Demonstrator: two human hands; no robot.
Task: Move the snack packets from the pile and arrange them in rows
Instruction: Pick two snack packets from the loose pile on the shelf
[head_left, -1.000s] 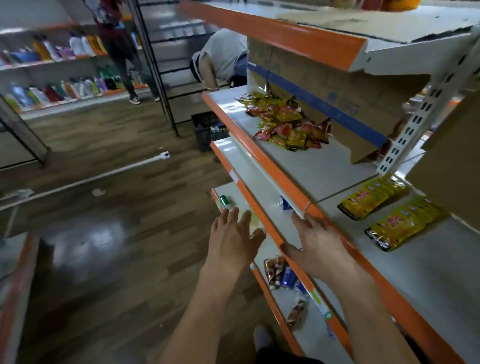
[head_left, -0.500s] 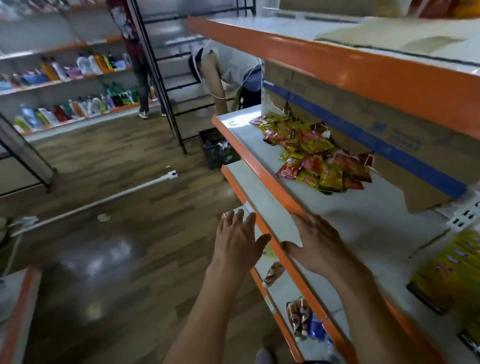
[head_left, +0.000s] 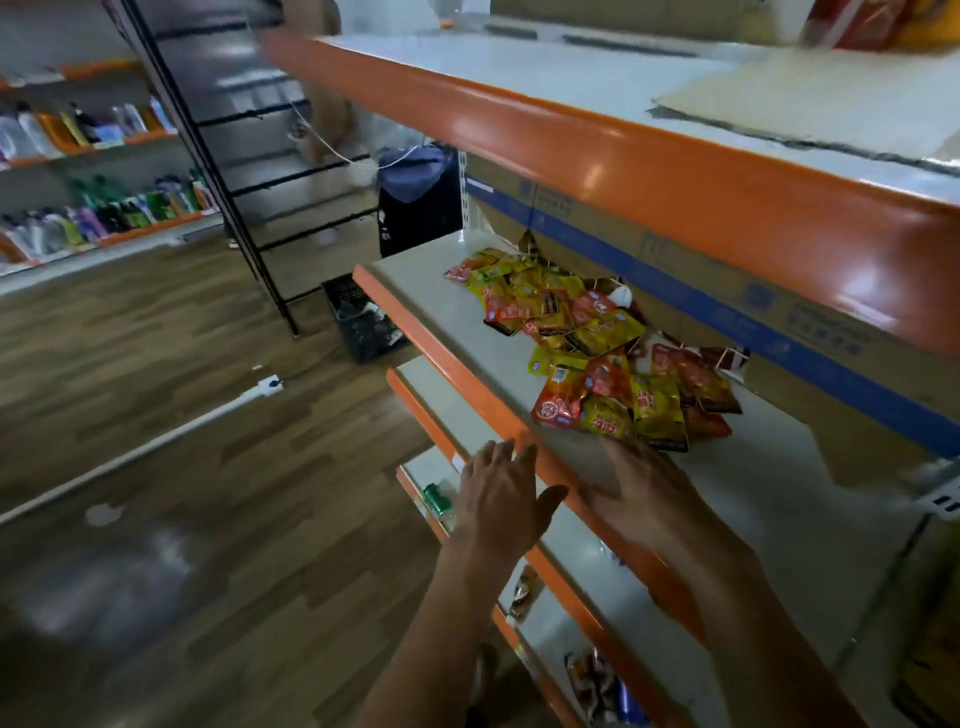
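A pile of red and yellow snack packets (head_left: 587, 343) lies on the white shelf with an orange front edge (head_left: 467, 374), up against a cardboard box. My right hand (head_left: 649, 488) is stretched out over the shelf, fingers straight, its fingertips just short of the nearest packets. My left hand (head_left: 501, 493) hovers in front of the shelf's orange edge with fingers spread and holds nothing.
A cardboard box with a blue stripe (head_left: 727, 312) stands behind the pile. An upper orange-edged shelf (head_left: 623, 156) overhangs. Lower shelves hold a green can (head_left: 436, 499) and a few packets (head_left: 597, 686). A black crate (head_left: 363, 327) sits on the wooden floor, a person stands beyond.
The view has shifted left along the shelf, so the pile is now close. Both hands have moved forward toward the packets; the arranged yellow rows on the right are out of view.
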